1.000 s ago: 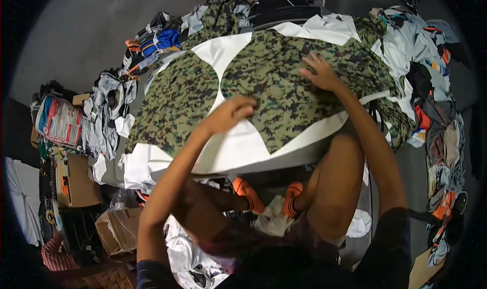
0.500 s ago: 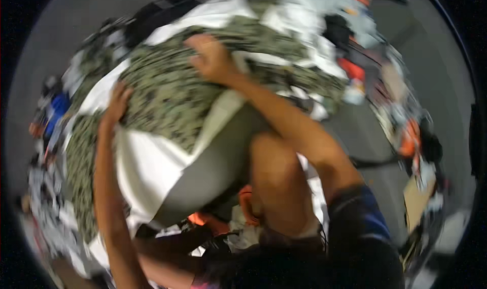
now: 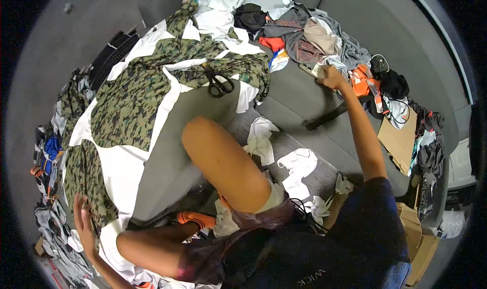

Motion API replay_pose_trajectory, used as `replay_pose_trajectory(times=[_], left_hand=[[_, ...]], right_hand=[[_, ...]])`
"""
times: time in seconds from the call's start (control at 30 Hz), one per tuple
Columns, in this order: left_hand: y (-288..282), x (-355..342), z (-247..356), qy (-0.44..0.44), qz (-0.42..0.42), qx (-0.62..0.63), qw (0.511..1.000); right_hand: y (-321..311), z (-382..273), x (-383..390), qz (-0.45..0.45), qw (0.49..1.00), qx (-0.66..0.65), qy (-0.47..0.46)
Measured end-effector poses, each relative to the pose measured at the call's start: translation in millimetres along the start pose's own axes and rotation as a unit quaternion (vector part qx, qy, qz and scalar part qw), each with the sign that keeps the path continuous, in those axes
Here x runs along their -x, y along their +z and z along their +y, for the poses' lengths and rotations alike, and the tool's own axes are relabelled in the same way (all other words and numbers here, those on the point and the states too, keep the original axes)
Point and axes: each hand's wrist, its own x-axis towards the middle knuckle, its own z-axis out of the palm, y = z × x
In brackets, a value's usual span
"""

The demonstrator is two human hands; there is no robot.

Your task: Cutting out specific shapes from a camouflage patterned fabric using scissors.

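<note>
Camouflage-print fabric pieces (image 3: 119, 111) edged with white fabric (image 3: 122, 175) are spread over the grey seat at left. My left hand (image 3: 85, 225) rests at their lower left edge, fingers apart and extended. Off to the right, my right hand (image 3: 332, 78) has its fingers closed on a small pale rectangular object (image 3: 313, 71), possibly a phone, beside piled clothes. Black-handled scissors (image 3: 219, 86) lie on the camouflage fabric, between my two hands.
Clothing piles (image 3: 319, 40) line the back and both sides. Orange items (image 3: 360, 81), a dark strap (image 3: 324, 119) and a cardboard sheet (image 3: 398, 142) lie on the right. White scraps (image 3: 297, 167) are on the floor beside my bent leg.
My view has swung toward the right. My right hand has left the camouflage fabric and now grips the pale object; my left hand is at the fabric's lower left edge.
</note>
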Motion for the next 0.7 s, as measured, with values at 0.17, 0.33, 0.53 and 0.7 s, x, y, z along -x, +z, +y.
replay_pose_trajectory(times=[0.17, 0.33, 0.53, 0.7], left_hand=[[31.8, 17.0, 51.5, 0.13, 0.0, 0.107, 0.986], [103.7, -18.2, 44.4, 0.149, -0.035, 0.236, 0.96], [110.4, -35.5, 7.3, 0.109, -0.003, 0.22, 0.969], [109.0, -22.7, -35.2, 0.035, 0.001, 0.237, 0.971]], right_hand=[[15.7, -26.0, 19.6, 0.147, 0.989, -0.035, 0.011], [42.7, -17.1, 12.4, 0.289, 0.955, -0.056, 0.027], [1.1, -23.8, 12.3, 0.175, 0.984, -0.037, 0.007], [-26.8, -0.8, 24.9, -0.024, 0.999, -0.041, -0.006]])
